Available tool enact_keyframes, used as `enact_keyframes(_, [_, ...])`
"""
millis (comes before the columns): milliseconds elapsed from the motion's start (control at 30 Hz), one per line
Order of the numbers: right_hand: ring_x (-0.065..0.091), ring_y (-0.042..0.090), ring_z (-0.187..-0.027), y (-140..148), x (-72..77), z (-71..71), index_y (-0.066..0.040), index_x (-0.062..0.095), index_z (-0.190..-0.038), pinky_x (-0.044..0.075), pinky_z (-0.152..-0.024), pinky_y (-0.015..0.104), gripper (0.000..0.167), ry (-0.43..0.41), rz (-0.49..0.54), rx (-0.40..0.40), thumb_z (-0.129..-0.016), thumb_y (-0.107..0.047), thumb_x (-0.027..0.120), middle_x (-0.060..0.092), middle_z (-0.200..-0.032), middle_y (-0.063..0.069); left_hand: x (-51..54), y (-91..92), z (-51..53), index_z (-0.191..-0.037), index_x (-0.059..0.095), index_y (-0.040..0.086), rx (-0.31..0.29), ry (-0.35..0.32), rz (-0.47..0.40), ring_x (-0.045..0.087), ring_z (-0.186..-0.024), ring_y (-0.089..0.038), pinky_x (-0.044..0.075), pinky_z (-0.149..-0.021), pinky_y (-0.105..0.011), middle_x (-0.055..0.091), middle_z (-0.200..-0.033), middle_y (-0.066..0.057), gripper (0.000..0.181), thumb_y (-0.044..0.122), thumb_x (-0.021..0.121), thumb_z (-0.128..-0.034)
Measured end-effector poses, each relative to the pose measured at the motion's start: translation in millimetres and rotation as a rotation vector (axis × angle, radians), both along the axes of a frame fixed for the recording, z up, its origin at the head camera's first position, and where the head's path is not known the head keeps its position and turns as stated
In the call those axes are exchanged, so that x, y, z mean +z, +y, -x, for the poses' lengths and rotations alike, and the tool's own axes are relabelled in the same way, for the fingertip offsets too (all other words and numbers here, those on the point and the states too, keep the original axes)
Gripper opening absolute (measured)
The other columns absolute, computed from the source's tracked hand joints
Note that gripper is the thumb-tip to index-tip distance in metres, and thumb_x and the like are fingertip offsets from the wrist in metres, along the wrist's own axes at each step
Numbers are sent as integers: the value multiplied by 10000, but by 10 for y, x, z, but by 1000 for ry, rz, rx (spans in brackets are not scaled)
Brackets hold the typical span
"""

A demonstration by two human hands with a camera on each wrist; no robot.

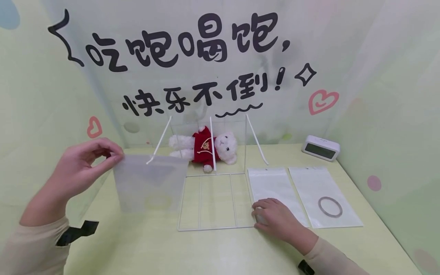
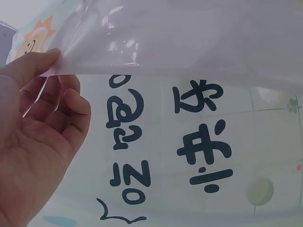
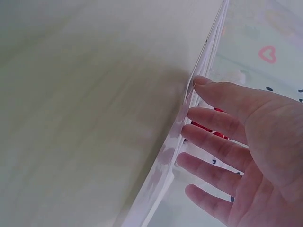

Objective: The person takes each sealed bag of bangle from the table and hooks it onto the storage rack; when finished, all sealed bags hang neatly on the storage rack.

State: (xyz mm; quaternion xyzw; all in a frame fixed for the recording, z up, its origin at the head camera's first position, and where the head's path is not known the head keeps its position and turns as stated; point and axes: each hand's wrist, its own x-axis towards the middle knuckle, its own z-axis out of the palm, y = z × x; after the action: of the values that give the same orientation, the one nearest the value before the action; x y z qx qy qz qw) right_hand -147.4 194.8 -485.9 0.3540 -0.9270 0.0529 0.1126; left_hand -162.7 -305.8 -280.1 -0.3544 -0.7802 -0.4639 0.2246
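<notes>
Left hand (image 1: 80,164) was raised over the left side of the worktop (image 1: 144,248), wrist lifted, thumb and fingers pinching the upper corner of a translucent plastic bag (image 1: 151,181). Bag hung upright left of a white wire rack (image 1: 216,229); in the head view the rack's left hook (image 1: 158,140) overlapped the bag's top edge, contact unclear. A faint yellowish ring shape showed low on the bag, in or behind it unclear. Right hand (image 1: 276,219) was low, forearm coming in from lower right, at the rack's right edge and the left edge of the middle bag (image 1: 271,181), which lay flat. Right wrist view gave what the head view hid: palm side visible, four fingers fairly straight and spread, fingertips lined along a thin pale edge, thumb tip at it too; no closed grip, and which item the edge belonged to could not be told. Left wrist view showed the pinch close up, thumb over the film, other fingers loosely bent, plus an orange sun print (image 2: 40,33) outside the head view. Only the head view showed the right-hand bag (image 1: 304,183) with a grey ring (image 1: 319,206), and the white clock (image 1: 321,147). Teddy bear (image 1: 203,145) lay behind the rack, head to the right.
</notes>
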Motion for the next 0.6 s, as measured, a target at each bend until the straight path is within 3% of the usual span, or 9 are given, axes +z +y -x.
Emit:
enact_keyframes(233, [676,203,-1131,-11,-5,-2,-190,775,-989,547,-1003,428,252,0,2,0,-793,-328,852,738,-1155,-20,-74,63,181,-982,694,-57,139,-7,52,645,-838,-79,561,-804,-98,703,-925,32,274,-265,686,-804])
enact_keyframes(367, [678,205,-1118,-4,-5,-19,-187,774,-983,553,-988,433,255,11,2,-2,-785,-326,855,739,-1148,-17,-122,105,291,-1003,691,-73,168,-17,28,640,-833,-53,545,-794,-76,708,-929,74,207,-207,697,-845])
enact_keyframes(600, [673,207,-1138,-6,-10,-15,-179,776,-999,551,-998,433,267,10,-6,-5,-791,-328,853,737,-1169,-16,-173,120,452,-1040,685,-70,235,-96,-2,640,-847,-39,532,-764,-77,704,-955,117,142,-107,706,-904])
